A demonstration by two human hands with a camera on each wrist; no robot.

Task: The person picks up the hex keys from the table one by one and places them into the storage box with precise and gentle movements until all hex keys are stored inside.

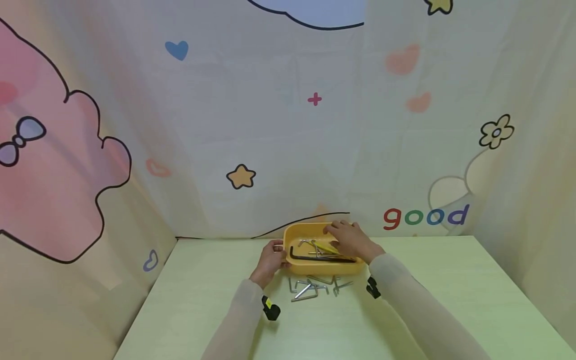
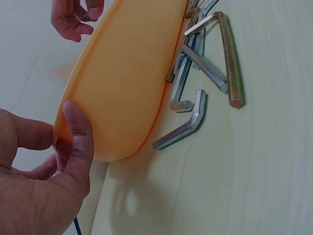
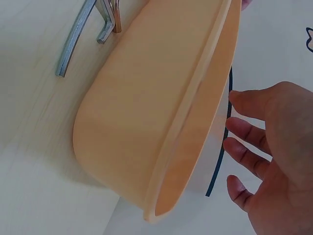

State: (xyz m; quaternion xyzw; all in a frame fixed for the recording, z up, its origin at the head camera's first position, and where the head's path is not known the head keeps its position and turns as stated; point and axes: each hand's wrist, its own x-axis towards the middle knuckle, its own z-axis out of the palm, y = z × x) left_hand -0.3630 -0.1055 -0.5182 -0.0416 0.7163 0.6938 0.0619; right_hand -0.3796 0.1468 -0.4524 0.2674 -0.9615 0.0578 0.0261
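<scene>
A yellow-orange plastic bin [image 1: 324,269] stands at the back of the table. My left hand [image 1: 270,260] pinches its left end rim between thumb and fingers, as the left wrist view shows. Over the bin's right part hovers my right hand [image 1: 353,240], fingers loosely bent and apart; in the right wrist view nothing lies between them. Inside the bin are a long black hex key [image 1: 324,259], a yellow item [image 1: 325,247] partly hidden by the right hand, and several small metal keys. Several silver L-shaped hex keys [image 2: 186,125] lie loose on the table before the bin.
A pale wood-grain table [image 1: 315,332] carries everything. Just behind the bin hangs a printed cloth backdrop [image 1: 279,125], with cloth on both sides too. Black wrist cameras [image 1: 271,309] sit on both sleeves, close to the loose keys.
</scene>
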